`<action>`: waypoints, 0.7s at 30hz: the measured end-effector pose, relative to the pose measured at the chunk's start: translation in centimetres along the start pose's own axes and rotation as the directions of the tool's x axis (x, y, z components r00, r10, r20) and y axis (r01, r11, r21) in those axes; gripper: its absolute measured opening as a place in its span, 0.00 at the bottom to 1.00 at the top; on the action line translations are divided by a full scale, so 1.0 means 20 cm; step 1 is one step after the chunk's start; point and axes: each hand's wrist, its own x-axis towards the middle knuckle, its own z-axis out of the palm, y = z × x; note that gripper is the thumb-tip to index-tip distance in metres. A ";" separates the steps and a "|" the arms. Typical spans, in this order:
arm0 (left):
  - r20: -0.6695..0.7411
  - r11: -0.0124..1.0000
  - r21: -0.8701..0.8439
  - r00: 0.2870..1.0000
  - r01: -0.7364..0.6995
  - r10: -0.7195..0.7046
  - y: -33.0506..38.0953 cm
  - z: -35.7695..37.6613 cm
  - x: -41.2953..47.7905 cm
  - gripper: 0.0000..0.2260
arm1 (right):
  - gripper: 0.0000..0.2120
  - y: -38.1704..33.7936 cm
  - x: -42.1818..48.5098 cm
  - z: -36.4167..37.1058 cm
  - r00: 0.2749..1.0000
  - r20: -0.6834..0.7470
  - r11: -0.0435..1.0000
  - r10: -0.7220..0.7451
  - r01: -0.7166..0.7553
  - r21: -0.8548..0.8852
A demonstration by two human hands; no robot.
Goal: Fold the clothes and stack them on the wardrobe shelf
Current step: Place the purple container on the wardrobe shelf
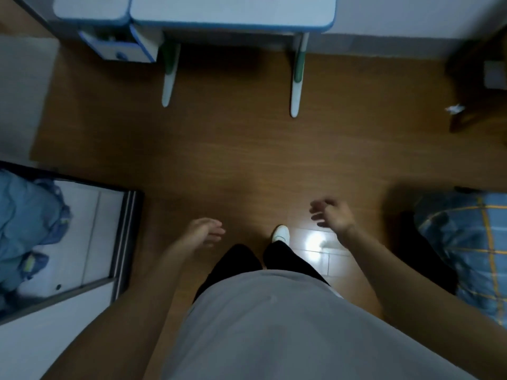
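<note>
far left of frame: rumpled blue clothes [24, 215] lie on the white wardrobe shelf [82, 229], not folded by the look of it. left hand [205, 231], lower centre: fingers straight and relaxed, holding nothing, over the wood floor [219, 160]. right hand [332, 215], right of centre: fingers loosely curled, also empty. far right edge: blue plaid cloth [466, 256], bedding or garment, can't tell. judgement: between items, no grab begun. turn to one pile, lift a single piece with both hands, shake it flat before folding. don't drag the whole heap off the shelf.
</note>
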 end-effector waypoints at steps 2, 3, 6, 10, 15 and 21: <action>-0.040 0.996 -0.046 0.996 0.077 -0.079 -0.02 -0.08 0.07 0.09 | 0.08 -0.31 0.10 0.03 0.995 0.006 0.994 -0.096 0.095 0.045; -0.042 0.992 -0.056 0.993 0.110 -0.112 -0.01 -0.12 0.10 0.09 | 0.08 -0.45 0.15 0.04 0.990 0.011 0.989 -0.137 0.136 0.061; -0.026 0.981 -0.075 0.983 0.178 -0.180 0.04 -0.22 0.20 0.09 | 0.08 -0.80 0.29 0.06 0.974 0.008 0.970 -0.224 0.222 0.096; -0.014 0.979 -0.103 0.984 0.175 -0.177 0.28 -0.31 0.39 0.08 | 0.07 -1.11 0.50 0.10 0.968 -0.006 0.965 -0.249 0.249 0.081; 0.039 0.989 -0.102 0.994 0.106 -0.102 0.83 -0.39 0.65 0.09 | 0.08 -1.23 0.69 0.09 0.991 -0.066 0.993 -0.114 0.113 -0.021; 0.075 0.992 -0.056 0.990 -0.115 0.119 1.73 -0.49 0.85 0.10 | 0.10 -1.24 0.80 0.04 0.981 -0.171 0.991 0.090 -0.105 -0.081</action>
